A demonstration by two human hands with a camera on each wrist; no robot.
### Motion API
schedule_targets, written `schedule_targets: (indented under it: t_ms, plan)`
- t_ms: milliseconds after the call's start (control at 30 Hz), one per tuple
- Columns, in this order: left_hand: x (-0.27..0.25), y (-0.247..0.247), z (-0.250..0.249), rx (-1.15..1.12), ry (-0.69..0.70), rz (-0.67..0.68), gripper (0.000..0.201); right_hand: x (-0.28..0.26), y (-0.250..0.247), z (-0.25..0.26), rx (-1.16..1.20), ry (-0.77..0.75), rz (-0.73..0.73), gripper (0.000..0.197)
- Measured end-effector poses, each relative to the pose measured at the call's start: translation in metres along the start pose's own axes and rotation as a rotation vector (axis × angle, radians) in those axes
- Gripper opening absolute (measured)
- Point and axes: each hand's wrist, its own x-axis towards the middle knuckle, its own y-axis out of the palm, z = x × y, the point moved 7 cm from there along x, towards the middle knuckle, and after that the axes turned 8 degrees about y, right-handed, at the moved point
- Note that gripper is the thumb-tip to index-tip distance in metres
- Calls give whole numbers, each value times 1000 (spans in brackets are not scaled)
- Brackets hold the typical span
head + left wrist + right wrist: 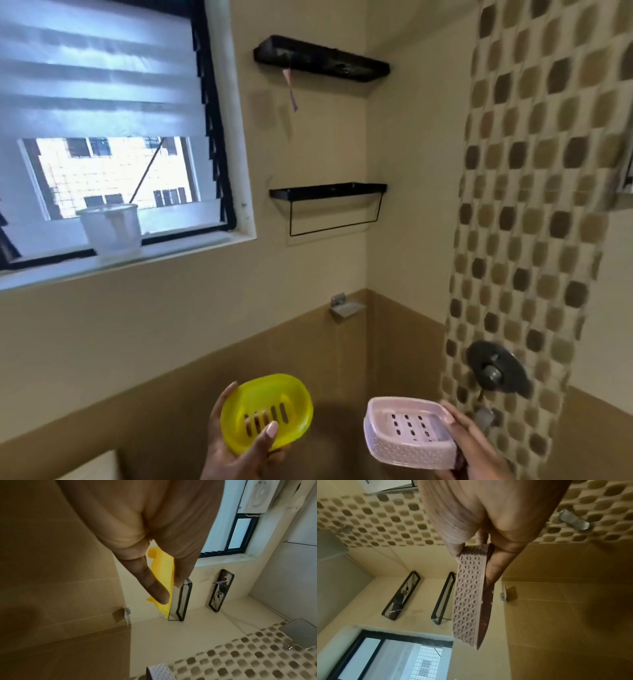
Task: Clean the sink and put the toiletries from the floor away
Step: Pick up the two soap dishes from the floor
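Left hand (pixel 239 442) grips the yellow soap dish (pixel 266 413), right hand (pixel 476 445) pinches the pink soap dish (pixel 409 433) by its end. Lower shelf (pixel 327 191) waits well above both. That end-only pinch looks risky; the pink one could tip loose reaching up.

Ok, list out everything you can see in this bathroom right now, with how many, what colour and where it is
yellow soap dish: one, yellow, oval with drain slots, held at lower centre
pink soap dish: one, pale pink, rectangular with perforated sides, held at lower right
wall shelves: two, black metal, one above the other on the cream wall right of the window; something small hangs from the upper one
plastic cup: one, translucent white, on the window sill
window: one, black frame, white blind partly down
metal bracket: one, silver, low on the wall near the corner
shower valve: one, dark metal, on the mosaic tile strip
left hand: holds the yellow soap dish
right hand: holds the pink soap dish
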Motion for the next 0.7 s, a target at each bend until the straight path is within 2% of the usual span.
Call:
schedule_targets:
  t_ms: [33,133,200,333,400,467,567,700]
  plan:
    - [15,20,0,-36,-4,9,79,16,-4,12,24,9,17,90]
    - [59,80,1,-84,43,40,80,64,-7,57,98,17,107,46]
    - [80,112,-8,-98,97,71,81,87,-7,85,140,13,152,36]
    - [121,155,-17,-79,172,100,94,125,11,149,139,-27,291,33]
    - [143,171,-22,-56,198,112,108,140,31,185,111,-79,344,44]
    - [162,188,-30,-46,234,139,112,156,56,220,73,-123,393,61]
    - [192,208,-46,-59,292,167,108,175,98,269,86,-173,481,35]
    - [243,223,-76,3,397,188,110,205,154,334,72,-213,517,31]
